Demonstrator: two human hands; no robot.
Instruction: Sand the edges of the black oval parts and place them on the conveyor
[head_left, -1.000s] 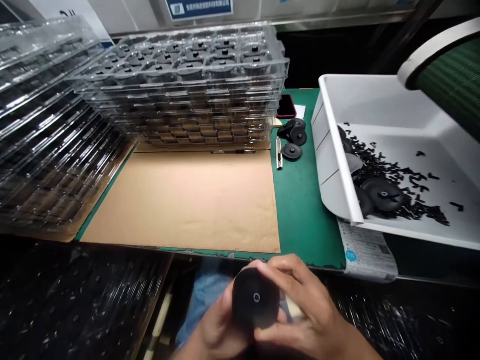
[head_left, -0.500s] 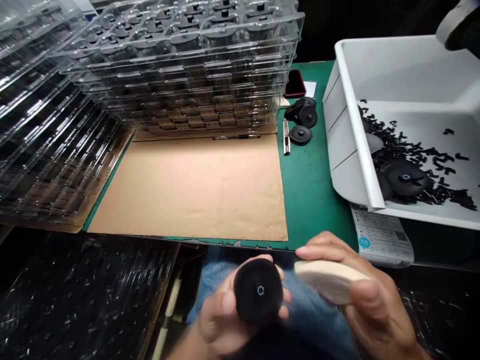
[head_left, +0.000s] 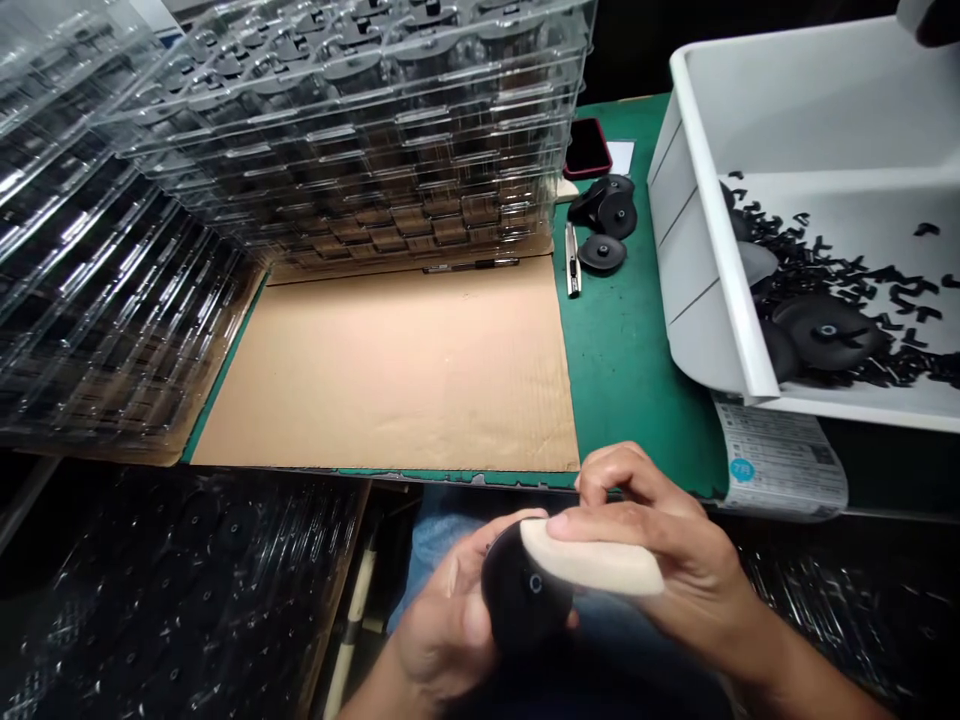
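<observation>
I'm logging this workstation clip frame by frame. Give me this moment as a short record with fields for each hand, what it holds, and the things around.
left hand: left hand grips a round black part, its centre hole facing the camera
right hand: right hand holds a pale flat pad against the part's upper edge
bench: cardboard sheet on a green mat
behind: stacked clear trays holding black parts
right side: white bin with black parts and scraps
loose: three black discs, a phone
</observation>
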